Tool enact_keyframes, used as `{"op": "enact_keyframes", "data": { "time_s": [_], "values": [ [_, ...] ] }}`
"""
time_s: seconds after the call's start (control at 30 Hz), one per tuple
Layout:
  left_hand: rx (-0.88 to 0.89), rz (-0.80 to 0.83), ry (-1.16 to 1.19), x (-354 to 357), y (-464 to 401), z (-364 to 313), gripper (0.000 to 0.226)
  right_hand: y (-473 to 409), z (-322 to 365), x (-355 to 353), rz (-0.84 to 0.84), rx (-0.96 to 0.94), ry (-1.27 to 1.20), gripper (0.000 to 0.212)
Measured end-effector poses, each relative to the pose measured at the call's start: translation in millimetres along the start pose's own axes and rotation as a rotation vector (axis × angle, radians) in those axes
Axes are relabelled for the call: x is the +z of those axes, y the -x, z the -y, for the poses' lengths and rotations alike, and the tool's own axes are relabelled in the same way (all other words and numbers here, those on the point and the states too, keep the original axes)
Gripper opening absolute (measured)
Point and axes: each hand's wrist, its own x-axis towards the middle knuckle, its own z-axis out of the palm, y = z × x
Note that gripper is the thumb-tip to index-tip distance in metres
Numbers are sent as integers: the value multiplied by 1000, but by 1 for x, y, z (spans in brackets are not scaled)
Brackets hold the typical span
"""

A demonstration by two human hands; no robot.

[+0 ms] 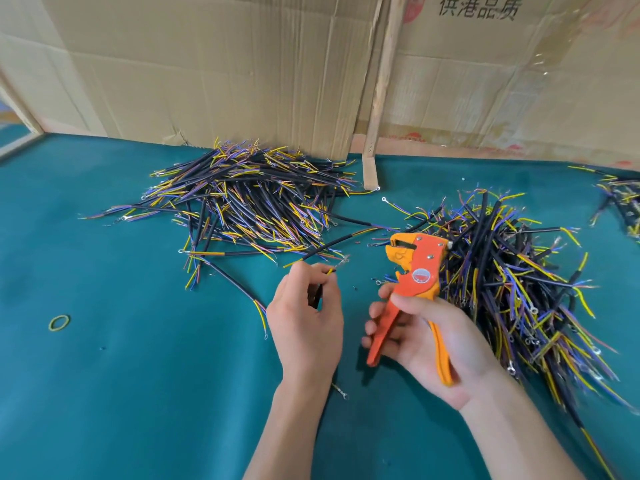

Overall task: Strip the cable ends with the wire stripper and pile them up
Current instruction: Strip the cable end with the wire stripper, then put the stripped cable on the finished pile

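My left hand [306,315] pinches a short black cable [317,295] near its end, where a yellow wire with a frayed bare tip [341,263] sticks out to the right. My right hand [426,336] grips the handles of an orange wire stripper [414,273], its jaws pointing up and left, a little apart from the cable tip. A big pile of cables [249,199] lies at the back left. Another pile of cables [512,271] lies on the right, beside my right hand.
A green cloth covers the table [121,375]. Cardboard sheets [225,64] stand along the back, with a wooden strip [381,84] leaning between them. A yellow rubber band [59,322] lies at the left. A loose cable [239,285] lies near my left hand. More cables [620,202] sit at the far right.
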Motion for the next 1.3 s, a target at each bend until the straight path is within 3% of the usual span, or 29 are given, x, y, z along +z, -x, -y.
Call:
{"op": "enact_keyframes", "data": {
  "time_s": [0.17, 0.27, 0.33, 0.4, 0.53, 0.63, 0.73, 0.8, 0.93, 1.07, 1.23, 1.3],
  "values": [
    [-139, 30, 83, -3, -7, -22, 29, -1, -1, 1, -94, 25, -32, 41],
    [-213, 114, 160, 5, -31, -54, 17, 0, 1, 4, -95, 38, -89, 53],
    [-190, 215, 144, 18, -51, -77, 9, 1, 2, 6, -73, 38, -128, 59],
    [-103, 335, 74, 39, -67, -101, 8, 3, 3, 8, -48, 38, -131, 46],
    [37, 508, -52, 98, -79, -134, 30, 3, -5, 11, -25, 59, -127, 41],
    [29, 669, -115, 135, -81, -142, 46, 3, -10, 14, 34, 81, -97, 30],
    [61, 949, -185, 144, -89, -134, 49, 2, -13, 15, 43, 94, -115, 37],
    [88, 1037, -223, 135, -106, -118, 40, 2, -11, 13, 43, 81, -124, 43],
    [56, 794, -532, 90, -160, -54, 21, -2, -6, 8, -27, 23, -126, 52],
    [-100, 634, -971, 30, -191, 17, 30, -4, -4, 4, -81, -32, -131, 52],
    [-85, 541, -972, 15, -193, 52, 39, -6, -6, 6, -78, -31, -109, 53],
    [-104, 505, -988, 24, -195, 51, 28, -5, -5, 6, -80, -33, -109, 53]
  ]
}}
